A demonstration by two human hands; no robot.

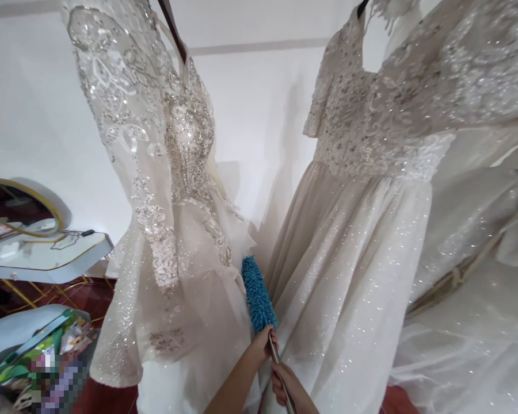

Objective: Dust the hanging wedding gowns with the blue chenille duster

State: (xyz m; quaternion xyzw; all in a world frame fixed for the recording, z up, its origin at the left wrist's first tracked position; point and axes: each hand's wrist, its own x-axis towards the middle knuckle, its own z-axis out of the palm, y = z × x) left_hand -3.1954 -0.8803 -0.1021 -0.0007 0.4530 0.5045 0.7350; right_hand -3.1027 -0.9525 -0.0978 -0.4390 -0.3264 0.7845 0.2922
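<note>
Both my hands grip a duster with a fluffy blue head and a metal handle. My left hand is closed around the handle just below the blue head. Lower down, my right hand wraps the same handle. The duster's head points up and away, into the gap between two hanging dresses. On the left is a beaded, long-sleeved white dress; the head is close beside its skirt. To the right hangs a short-sleeved white dress with a sparkling skirt.
A white vanity table with a round gold-rimmed mirror stands at the left. Below it, a grey chair bears colourful packages. More white gowns hang at the right. A white wall lies behind, above a red floor.
</note>
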